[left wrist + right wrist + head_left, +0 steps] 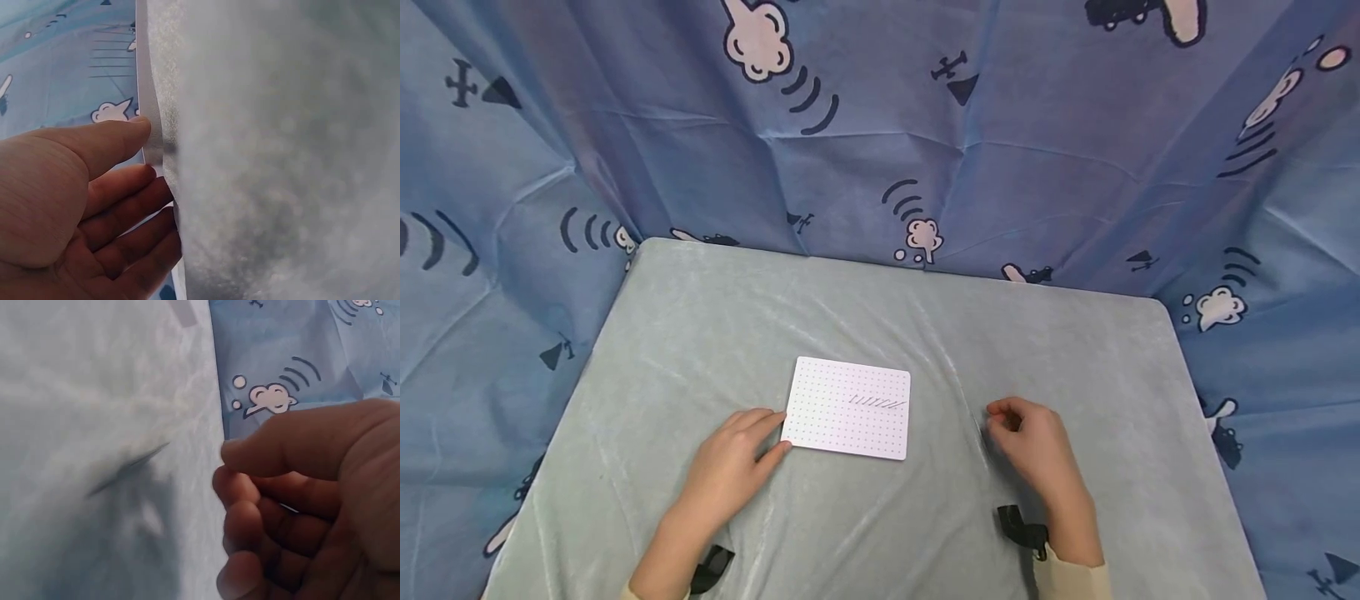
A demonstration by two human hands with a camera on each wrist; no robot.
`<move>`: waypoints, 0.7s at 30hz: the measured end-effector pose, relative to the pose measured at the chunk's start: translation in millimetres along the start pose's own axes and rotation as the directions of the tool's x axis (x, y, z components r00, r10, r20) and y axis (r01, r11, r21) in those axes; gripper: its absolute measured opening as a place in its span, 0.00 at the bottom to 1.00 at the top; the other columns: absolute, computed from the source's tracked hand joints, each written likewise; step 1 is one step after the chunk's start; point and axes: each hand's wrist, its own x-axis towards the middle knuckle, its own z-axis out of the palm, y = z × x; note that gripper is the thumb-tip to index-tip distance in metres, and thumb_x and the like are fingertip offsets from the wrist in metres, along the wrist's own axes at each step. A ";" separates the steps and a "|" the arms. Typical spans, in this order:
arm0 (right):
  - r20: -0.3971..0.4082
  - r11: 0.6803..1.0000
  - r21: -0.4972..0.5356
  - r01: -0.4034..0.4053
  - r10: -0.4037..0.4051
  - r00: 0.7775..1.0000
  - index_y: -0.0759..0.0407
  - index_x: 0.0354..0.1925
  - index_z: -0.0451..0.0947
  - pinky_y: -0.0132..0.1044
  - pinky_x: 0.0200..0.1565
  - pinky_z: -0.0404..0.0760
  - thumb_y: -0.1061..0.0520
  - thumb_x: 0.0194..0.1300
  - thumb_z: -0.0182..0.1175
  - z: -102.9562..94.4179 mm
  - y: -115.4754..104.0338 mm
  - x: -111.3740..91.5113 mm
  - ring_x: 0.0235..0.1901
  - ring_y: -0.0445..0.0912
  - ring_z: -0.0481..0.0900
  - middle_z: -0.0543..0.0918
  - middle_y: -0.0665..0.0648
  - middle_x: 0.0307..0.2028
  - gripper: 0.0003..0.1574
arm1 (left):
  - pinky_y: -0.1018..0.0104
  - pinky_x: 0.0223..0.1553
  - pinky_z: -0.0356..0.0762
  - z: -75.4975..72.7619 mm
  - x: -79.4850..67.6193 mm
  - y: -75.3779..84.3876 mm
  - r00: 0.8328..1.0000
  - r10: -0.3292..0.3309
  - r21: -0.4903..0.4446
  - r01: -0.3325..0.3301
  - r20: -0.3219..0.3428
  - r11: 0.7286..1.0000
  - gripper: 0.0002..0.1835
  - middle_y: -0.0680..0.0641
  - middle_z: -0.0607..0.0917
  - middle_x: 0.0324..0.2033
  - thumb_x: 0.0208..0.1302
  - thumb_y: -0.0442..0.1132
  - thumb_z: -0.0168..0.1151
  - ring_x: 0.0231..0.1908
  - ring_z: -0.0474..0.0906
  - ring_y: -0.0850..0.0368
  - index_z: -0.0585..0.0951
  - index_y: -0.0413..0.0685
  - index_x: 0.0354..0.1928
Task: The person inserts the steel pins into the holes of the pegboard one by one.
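Near the middle of the table lies a white card (827,408) with rounded corners and rows of small dots. A row of short slanted dark strokes (877,402) runs across its right half. At the card's near left corner, my left hand (730,467) touches the edge with thumb and fingertips, its fingers fairly straight. Off to the right and apart from the card is my right hand (1033,442), fingers curled and thumb tip against the index finger. Nothing is visible in that grip. A thin dark line (128,470) shows beside the right hand; I cannot tell whether it is an object or a shadow.
Pale grey-green cloth (722,308) with creases covers the table. Blue printed fabric (865,108) hangs behind it and along both sides. Black straps (1022,529) show at the wrists.
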 end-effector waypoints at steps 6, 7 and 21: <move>0.063 0.998 -0.052 -0.041 0.045 0.997 0.60 0.44 0.91 0.44 0.39 0.83 0.60 0.72 0.70 2.6 5.6 -4.8 0.33 0.45 0.82 0.87 0.51 0.32 0.05 | 0.46 0.55 0.87 0.9 0.5 0.2 1.000 -0.006 -0.001 0.006 -0.001 1.000 0.24 0.46 0.90 0.53 0.64 0.41 0.83 0.56 0.85 0.46 0.89 0.40 0.59; 0.069 0.998 -0.058 -0.040 0.044 0.997 0.60 0.43 0.91 0.45 0.39 0.83 0.60 0.71 0.70 3.6 5.4 -5.3 0.32 0.45 0.82 0.87 0.50 0.31 0.05 | 0.46 0.55 0.87 1.1 0.5 0.3 1.000 -0.006 -0.001 0.006 -0.002 1.000 0.23 0.46 0.90 0.53 0.64 0.41 0.83 0.56 0.85 0.46 0.89 0.40 0.59; 0.080 0.992 -0.125 -0.033 0.043 0.996 0.59 0.38 0.89 0.44 0.35 0.82 0.58 0.70 0.73 12.4 3.5 -6.4 0.28 0.44 0.79 0.85 0.50 0.29 0.04 | 0.47 0.55 0.86 1.6 0.0 0.6 1.000 -0.011 0.002 0.011 0.003 1.000 0.24 0.46 0.90 0.54 0.65 0.41 0.83 0.56 0.85 0.46 0.89 0.40 0.60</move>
